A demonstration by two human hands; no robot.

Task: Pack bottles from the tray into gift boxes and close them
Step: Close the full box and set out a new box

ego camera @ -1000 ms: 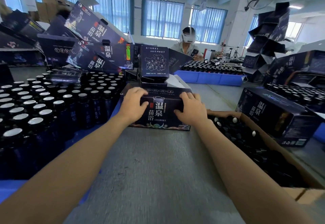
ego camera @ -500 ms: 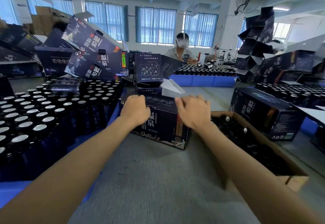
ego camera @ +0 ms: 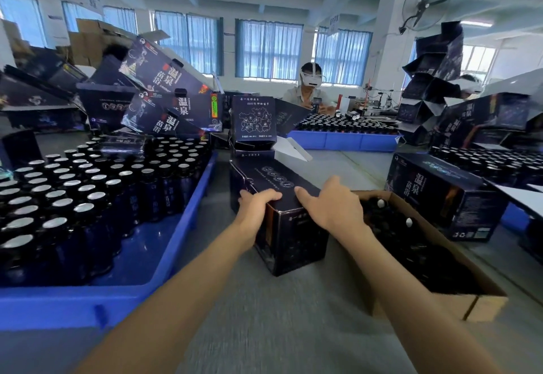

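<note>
A closed dark gift box (ego camera: 293, 235) stands on the grey table, one end turned toward me. My left hand (ego camera: 254, 207) grips its near top edge, fingers curled over the left corner. My right hand (ego camera: 330, 204) rests on the top at the right, thumb on the lid, fingers spread over the far side. A blue tray (ego camera: 164, 259) at the left holds several dark bottles (ego camera: 88, 197) with silver caps.
A cardboard carton (ego camera: 470, 300) of dark items sits right of the box. Another closed gift box (ego camera: 446, 197) lies further right. An open box (ego camera: 254, 127) stands behind mine. Stacked empty boxes (ego camera: 152, 94) lean at the back left. A seated person (ego camera: 308, 91) works opposite.
The gift box has been turned on the table, from its long printed face toward me to its short end toward me. Both hands stayed on it.
</note>
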